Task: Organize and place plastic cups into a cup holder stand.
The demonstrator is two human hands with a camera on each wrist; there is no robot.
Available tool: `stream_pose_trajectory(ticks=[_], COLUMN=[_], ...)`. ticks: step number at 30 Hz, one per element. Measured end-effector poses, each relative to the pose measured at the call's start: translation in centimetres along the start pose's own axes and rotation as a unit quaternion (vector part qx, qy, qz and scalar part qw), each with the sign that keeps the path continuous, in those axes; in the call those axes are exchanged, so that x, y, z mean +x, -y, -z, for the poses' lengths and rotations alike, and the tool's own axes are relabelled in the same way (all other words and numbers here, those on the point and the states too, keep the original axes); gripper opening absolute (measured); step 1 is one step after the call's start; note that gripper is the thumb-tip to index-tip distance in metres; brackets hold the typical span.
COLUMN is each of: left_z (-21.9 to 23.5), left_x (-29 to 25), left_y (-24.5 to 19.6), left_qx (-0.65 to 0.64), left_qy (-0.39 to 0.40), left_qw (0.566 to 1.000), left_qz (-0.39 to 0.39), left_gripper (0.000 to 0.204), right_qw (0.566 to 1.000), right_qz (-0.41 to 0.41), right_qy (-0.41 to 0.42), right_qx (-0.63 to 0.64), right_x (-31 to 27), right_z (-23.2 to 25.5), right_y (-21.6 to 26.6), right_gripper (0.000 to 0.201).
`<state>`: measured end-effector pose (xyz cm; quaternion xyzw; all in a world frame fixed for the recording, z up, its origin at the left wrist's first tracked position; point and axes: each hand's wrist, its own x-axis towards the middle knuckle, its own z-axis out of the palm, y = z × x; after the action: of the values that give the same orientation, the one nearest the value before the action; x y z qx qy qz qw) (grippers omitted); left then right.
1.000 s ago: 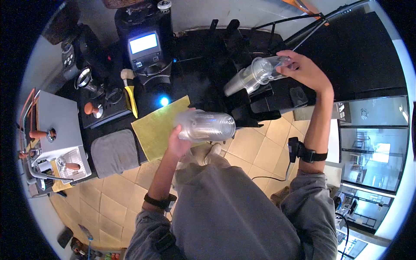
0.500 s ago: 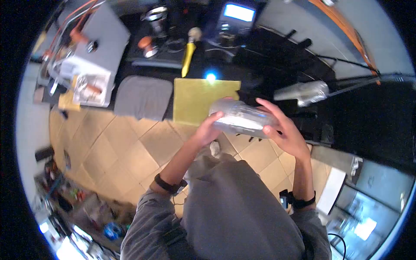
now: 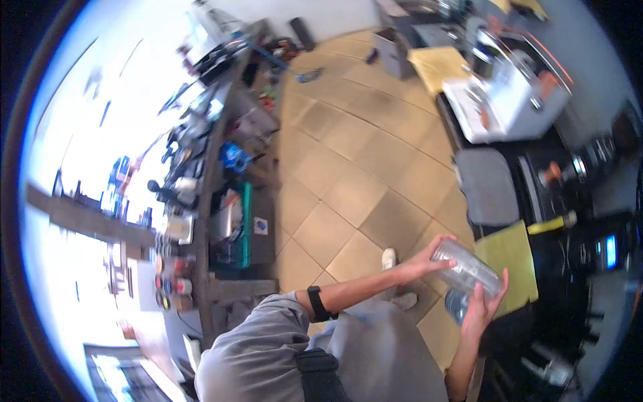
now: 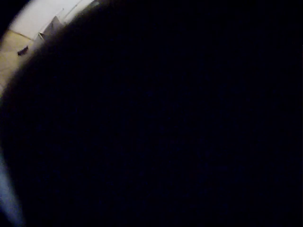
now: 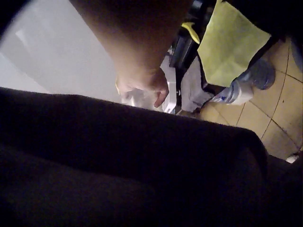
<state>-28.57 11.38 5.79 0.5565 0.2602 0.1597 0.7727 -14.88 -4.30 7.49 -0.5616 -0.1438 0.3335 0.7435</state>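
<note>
A stack of clear plastic cups (image 3: 469,271) spans the space between both hands, tilted, in front of the counter edge. The left hand (image 3: 425,263) grips its upper left end, thumb laid along the side. At the lower right end, the right hand (image 3: 479,308) holds the stack between thumb and fingers. In the right wrist view the right hand (image 5: 144,82) curls over clear plastic (image 5: 138,98), and dark cloth covers the lower part. The left wrist view is almost wholly dark.
A yellow cloth (image 3: 509,264) and a grey mat (image 3: 487,186) lie along the counter edge, near a yellow-handled brush (image 3: 549,225). More clear cups (image 3: 557,370) are farther along the counter. A large clear bottle (image 3: 457,305) stands below. Loaded shelves (image 3: 207,234) line the left side.
The right hand has come from the cups farther along the counter to the stack in the left hand. The head view has swung left, toward the floor and shelves.
</note>
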Motion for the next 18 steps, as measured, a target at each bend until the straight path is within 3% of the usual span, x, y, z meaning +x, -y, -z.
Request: stream_pose_trajectory(ticks=[3, 6, 9, 11, 16, 18], left_z=[3.6, 7.6, 12.0, 16.0, 26.9, 32.0], left_x=[-2.9, -4.0, -5.1, -6.8, -11.4, -13.6], left_y=[-1.9, -2.0, -2.6, -3.6, -4.9, -6.1], left_qx=[-0.032, -0.072, -0.095, -0.109, -0.093, -0.074], left_qy=[-0.067, -0.082, -0.095, -0.095, -0.128, -0.147], left_qw=[0.996, 0.990, 0.982, 0.978, 0.970, 0.967], left_qz=[-0.049, -0.093, -0.134, -0.148, -0.184, -0.193], left_gripper=[0.067, 0.067, 0.068, 0.070, 0.070, 0.071], right_qw=[0.993, 0.983, 0.974, 0.968, 0.949, 0.919], right_qz=[-0.005, -0.017, -0.066, -0.055, -0.063, -0.107], right_qy=[0.112, 0.173, 0.209, 0.243, 0.308, 0.380], right_qx=[0.024, 0.053, 0.053, 0.038, 0.013, 0.004], right_x=[1.1, 2.0, 1.8, 1.5, 2.0, 1.4], right_z=[-3.1, -6.6, -13.9, -19.6, -31.2, -37.0], right_y=[-2.6, -5.9, -5.4, -6.4, -12.1, -13.4], right_gripper=[0.074, 0.071, 0.068, 0.069, 0.074, 0.082])
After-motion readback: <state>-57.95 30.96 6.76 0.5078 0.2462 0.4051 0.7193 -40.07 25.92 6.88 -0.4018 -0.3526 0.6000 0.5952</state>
